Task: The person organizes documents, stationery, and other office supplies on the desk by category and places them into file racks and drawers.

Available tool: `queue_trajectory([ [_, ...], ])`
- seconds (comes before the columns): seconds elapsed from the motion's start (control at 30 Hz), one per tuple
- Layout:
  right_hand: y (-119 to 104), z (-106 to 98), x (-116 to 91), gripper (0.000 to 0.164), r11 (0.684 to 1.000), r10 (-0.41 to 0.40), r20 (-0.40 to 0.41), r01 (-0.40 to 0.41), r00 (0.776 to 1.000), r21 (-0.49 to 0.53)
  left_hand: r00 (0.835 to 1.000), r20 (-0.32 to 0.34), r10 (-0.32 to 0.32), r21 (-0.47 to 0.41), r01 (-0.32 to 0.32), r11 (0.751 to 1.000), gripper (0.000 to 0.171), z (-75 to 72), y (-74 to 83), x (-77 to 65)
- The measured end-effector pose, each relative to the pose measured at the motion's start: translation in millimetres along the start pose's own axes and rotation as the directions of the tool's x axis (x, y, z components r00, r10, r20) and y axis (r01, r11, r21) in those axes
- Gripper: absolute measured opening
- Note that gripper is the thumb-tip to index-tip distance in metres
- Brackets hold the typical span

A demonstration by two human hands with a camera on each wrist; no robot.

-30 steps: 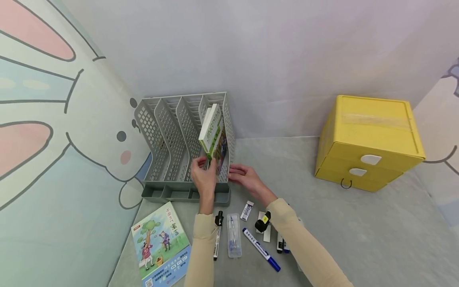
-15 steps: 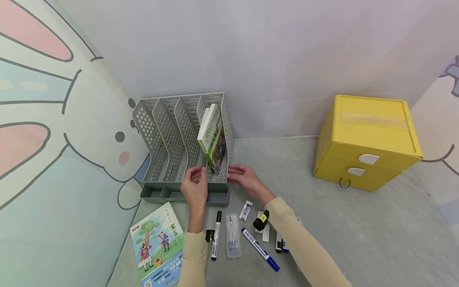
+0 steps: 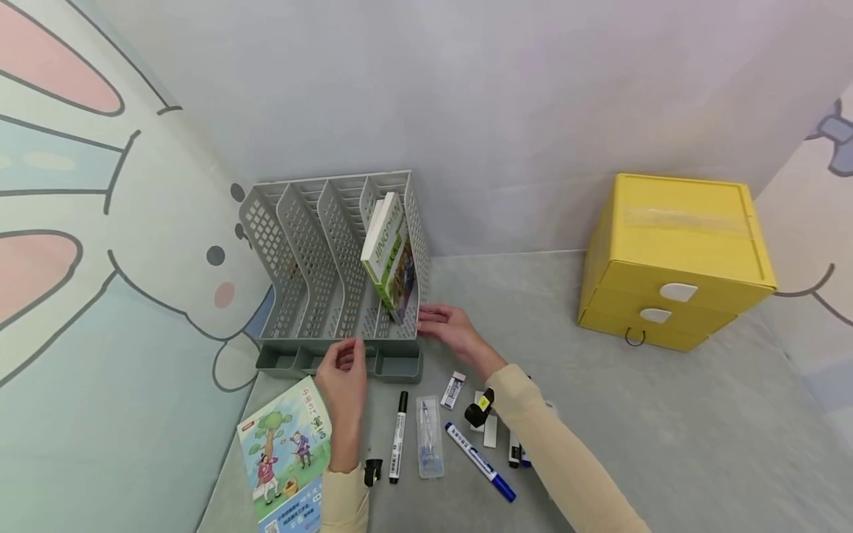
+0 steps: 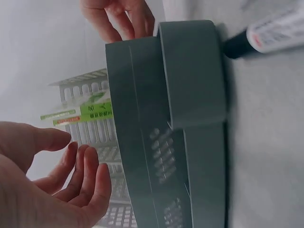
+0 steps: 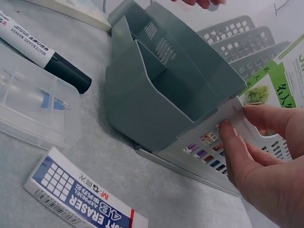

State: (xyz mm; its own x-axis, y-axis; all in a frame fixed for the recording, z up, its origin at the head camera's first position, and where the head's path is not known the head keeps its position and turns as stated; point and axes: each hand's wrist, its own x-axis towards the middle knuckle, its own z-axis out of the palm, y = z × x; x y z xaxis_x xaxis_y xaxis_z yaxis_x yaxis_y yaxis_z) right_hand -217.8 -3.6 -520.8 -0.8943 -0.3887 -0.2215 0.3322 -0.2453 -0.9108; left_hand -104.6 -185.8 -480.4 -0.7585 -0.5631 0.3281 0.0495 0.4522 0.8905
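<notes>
A grey desktop file organizer [image 3: 333, 289] with a dark green front tray [image 3: 398, 364] stands against the back wall. Books [image 3: 389, 255] with white and green covers lean upright in its rightmost slot. My left hand [image 3: 343, 381] hovers in front of the tray, fingers loosely curled and holding nothing. In the left wrist view, a gap shows between that hand [image 4: 57, 175] and the books. My right hand [image 3: 456, 333] pinches the front edge of the organizer's right side wall, thumb at the edge and fingers [image 5: 232, 142] along the outer face.
A picture book [image 3: 286, 459] lies left of my left forearm. Between my arms are a black marker [image 3: 397, 437], a clear case with pens [image 3: 429, 437], a boxed eraser [image 3: 453, 390] and a blue marker [image 3: 480, 460]. A yellow drawer box [image 3: 676, 259] stands at the right.
My left hand has let go of the books and drawn back toward me and left, over the tray. The books stay leaning in the slot. My right hand stays at the organizer's side.
</notes>
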Motion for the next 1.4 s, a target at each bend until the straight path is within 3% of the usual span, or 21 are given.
queue_trajectory([
  [0.63,-2.5,6.0,4.3,0.049,0.999,0.040,-0.042,-0.039,0.998,0.018,0.985,-0.120,-0.125,0.118,0.139,0.983,0.021,-44.0,-27.0,-17.1],
  [0.93,-5.7,8.5,6.0,0.050,0.999,0.051,-0.077,-0.052,0.996,-0.012,0.975,-0.148,-0.167,0.195,0.194,0.961,0.025,-66.5,-42.4,-34.6],
  [1.17,-10.1,10.6,5.8,0.046,0.996,0.083,-0.112,-0.086,0.990,-0.025,0.944,-0.194,-0.266,0.252,0.310,0.916,0.026,-78.6,-51.5,-41.9],
  [1.4,-12.6,8.8,5.7,0.046,0.994,0.106,-0.091,-0.107,0.990,-0.006,0.921,-0.225,-0.317,0.275,0.372,0.887,0.025,-89.8,-60.2,-46.8],
])
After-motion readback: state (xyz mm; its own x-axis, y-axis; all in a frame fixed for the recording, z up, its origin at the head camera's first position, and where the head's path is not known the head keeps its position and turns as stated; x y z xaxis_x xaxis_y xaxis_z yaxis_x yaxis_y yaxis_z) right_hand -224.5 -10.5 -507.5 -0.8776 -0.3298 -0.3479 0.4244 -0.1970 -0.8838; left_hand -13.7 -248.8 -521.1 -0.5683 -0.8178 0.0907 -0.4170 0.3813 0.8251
